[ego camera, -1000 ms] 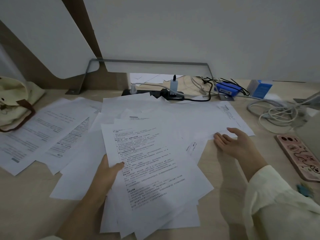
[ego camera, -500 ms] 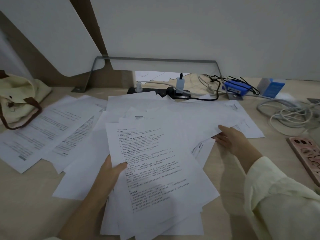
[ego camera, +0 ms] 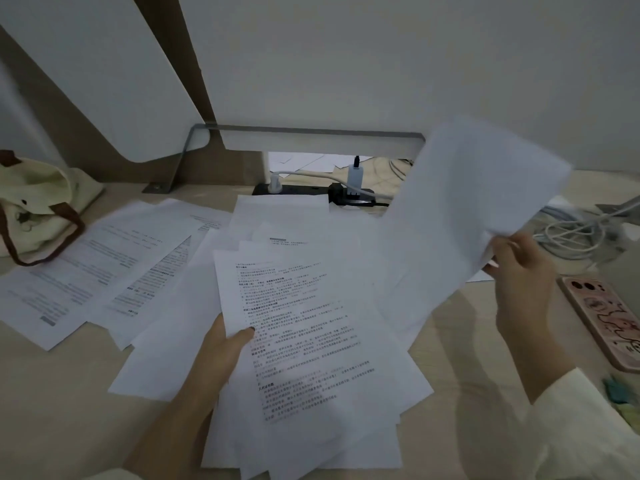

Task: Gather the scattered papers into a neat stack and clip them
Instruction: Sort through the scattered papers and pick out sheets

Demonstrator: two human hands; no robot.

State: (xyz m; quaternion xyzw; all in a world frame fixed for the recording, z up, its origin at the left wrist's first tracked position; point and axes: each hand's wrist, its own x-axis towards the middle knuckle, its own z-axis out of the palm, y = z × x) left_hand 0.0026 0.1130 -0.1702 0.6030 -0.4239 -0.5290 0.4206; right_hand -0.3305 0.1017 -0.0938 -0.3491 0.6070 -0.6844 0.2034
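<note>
While the right hand [ego camera: 519, 268] rose: a second earlier it had lain flat, fingers straight, at the 3 o'clock edge of the spread. It had since taken a loose sheet [ego camera: 478, 202] by its lower edge and raised it clear of the counter [ego camera: 52, 393] toward 1 o'clock, the page bowed and blurred in the air.
Right fingers: curled round the sheet's edge, pinching it.
Left hand [ego camera: 225, 344]: no change in its hold; the thumb pressed on top of the printed sheaf [ego camera: 304, 341] and the fingers were hidden beneath, gripping its left edge near 6 o'clock.
Printed sheaf: fanned and uneven, its lower part resting on the counter, no edges squared.
Scattered papers [ego camera: 86, 271]: several lay flat at 9 to 10 o'clock, just beside a tote bag [ego camera: 31, 202]. More blank sheets reached past the sheaf toward the power strip [ego camera: 298, 190] at 12 o'clock.
Clip: none plainly seen; small green and yellow bits [ego camera: 620, 393] at 4 o'clock were too blurred to name.
Phone [ego camera: 602, 317]: at 3 o'clock, apart from the papers.
Meaning for the task: gathering seemed to have passed from reaching to carrying, with one right-side page likely bound for the sheaf. The left-side pages, the squaring and the clipping all remained.
Risk: a page held by one edge flops, and might snag the cables [ego camera: 571, 237] at 2 o'clock.
</note>
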